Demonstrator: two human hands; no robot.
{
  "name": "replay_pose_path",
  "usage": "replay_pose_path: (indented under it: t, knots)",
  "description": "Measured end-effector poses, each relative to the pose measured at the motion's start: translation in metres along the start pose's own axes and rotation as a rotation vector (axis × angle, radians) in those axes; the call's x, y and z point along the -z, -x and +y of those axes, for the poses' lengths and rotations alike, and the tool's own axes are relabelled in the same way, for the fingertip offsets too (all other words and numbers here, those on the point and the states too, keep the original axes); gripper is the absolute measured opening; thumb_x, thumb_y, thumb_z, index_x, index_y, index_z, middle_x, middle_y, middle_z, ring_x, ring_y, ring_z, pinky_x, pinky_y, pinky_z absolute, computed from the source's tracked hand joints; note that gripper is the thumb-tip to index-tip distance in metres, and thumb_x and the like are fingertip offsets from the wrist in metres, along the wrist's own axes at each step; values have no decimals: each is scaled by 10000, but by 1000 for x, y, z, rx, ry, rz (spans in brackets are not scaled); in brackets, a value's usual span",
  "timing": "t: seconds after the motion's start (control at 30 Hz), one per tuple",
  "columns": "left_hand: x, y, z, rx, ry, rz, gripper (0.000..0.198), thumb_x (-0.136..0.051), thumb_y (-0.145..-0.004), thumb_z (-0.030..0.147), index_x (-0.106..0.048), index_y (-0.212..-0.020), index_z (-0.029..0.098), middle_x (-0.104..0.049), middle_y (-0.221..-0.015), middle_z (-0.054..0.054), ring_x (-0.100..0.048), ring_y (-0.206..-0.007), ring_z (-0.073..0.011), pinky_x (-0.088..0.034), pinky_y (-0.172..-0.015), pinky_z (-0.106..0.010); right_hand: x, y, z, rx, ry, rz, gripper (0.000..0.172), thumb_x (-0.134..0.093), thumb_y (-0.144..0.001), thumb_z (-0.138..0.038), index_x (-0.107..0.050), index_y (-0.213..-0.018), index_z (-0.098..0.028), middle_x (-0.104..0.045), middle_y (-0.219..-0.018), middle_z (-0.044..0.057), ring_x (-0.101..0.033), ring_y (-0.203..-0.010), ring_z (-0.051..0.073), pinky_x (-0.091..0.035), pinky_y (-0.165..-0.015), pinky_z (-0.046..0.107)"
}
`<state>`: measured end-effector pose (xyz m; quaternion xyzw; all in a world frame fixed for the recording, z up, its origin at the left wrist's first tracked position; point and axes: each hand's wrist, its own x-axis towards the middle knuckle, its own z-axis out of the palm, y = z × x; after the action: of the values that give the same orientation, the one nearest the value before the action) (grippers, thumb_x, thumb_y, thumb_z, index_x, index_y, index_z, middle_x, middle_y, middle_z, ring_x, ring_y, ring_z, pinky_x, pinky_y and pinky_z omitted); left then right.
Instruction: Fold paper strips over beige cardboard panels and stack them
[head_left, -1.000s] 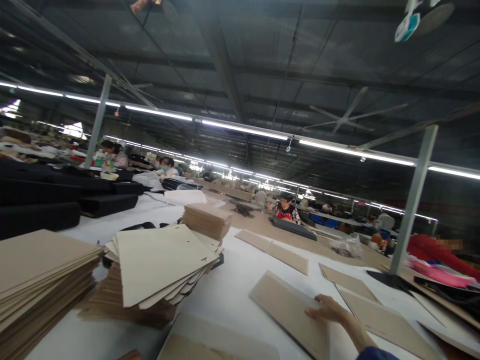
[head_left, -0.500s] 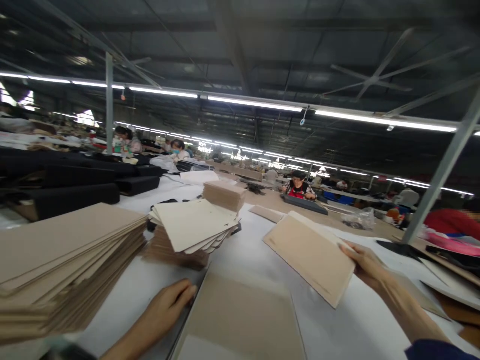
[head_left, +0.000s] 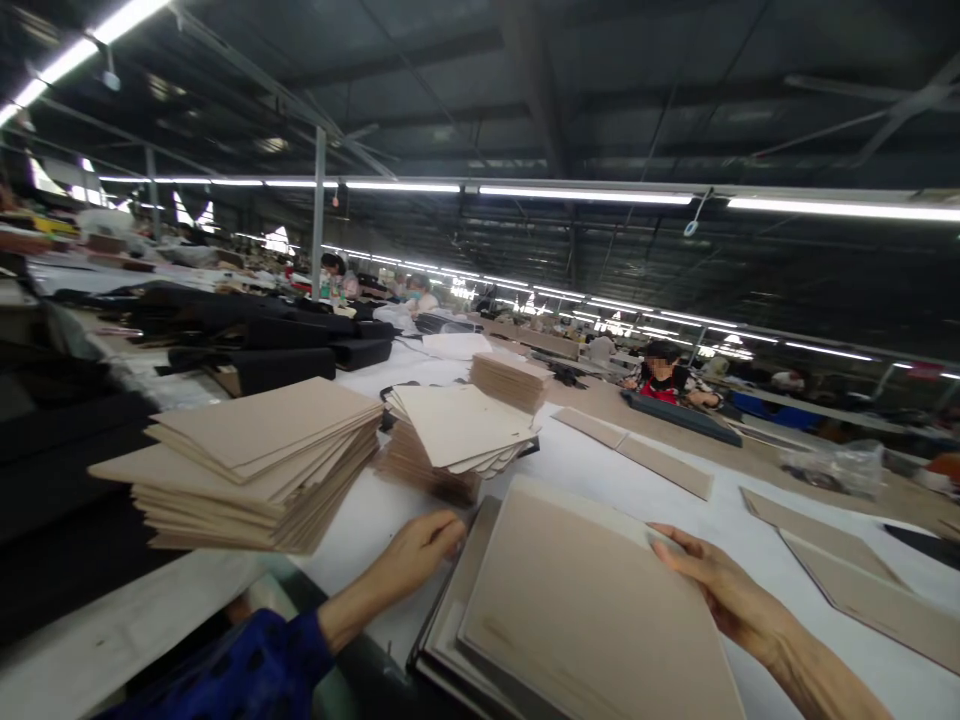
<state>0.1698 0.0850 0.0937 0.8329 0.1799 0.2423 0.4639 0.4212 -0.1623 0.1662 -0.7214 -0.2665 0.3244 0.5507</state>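
Note:
My right hand (head_left: 716, 582) grips the far right edge of a tan cardboard panel (head_left: 592, 610), which lies tilted over a low pile of boards and a dark sheet (head_left: 442, 640) in front of me. Resting on the white table (head_left: 360, 525), my left hand (head_left: 420, 548) touches the left edge of that pile with its fingers loosely curled. A blue patterned sleeve (head_left: 240, 670) covers my left arm.
A thick stack of tan boards (head_left: 255, 465) sits at the left, a fanned stack (head_left: 457, 435) and a smaller one (head_left: 510, 380) behind. Loose panels (head_left: 637, 450) lie to the right. Black fabric bundles (head_left: 277, 345) fill the far left. A person in red (head_left: 664, 375) works across the table.
My right hand has carried the tan panel from the right of the table in over the pile before me. My left hand came into view at the pile's left edge. The view turned left.

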Motion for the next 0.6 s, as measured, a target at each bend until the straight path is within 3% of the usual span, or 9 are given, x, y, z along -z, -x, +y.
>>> replay_pose_path:
  t: [0.2,0.4,0.5,0.6]
  knots:
    - [0,2,2,-34,38,9,335,-444,-812,460,-579,-750,160,-542,-683,19,-471,-676,-118,-366,-639,-239,-17,-8,7,-60,-35,-90,480,-743,-582,-440,-610,-989,-223,-723,-877,93,-685,-754,251,-553,-684,361]
    - [1,3,5,38,22,6,324,-572,-723,468,-604,-797,154,-588,-724,11,-470,-650,-114,-359,-605,-234,-18,-13,10,-77,-77,-151,396,-746,-604,-403,-591,-921,-224,-708,-837,47,-665,-719,202,-527,-670,331]
    - [-1,1,3,28,26,-24,323,-576,-721,471,-591,-805,159,-581,-733,11,-489,-672,-127,-376,-626,-238,-18,-14,13,-14,69,-63,392,-736,-607,-425,-603,-904,-207,-688,-810,32,-638,-710,182,-490,-625,299]
    - [-1,0,2,21,-11,-59,337,-556,-731,499,-578,-791,169,-570,-728,11,-509,-713,-149,-399,-655,-244,-18,-18,16,119,262,43,412,-734,-573,-424,-636,-889,-179,-671,-830,36,-605,-766,188,-464,-671,307]
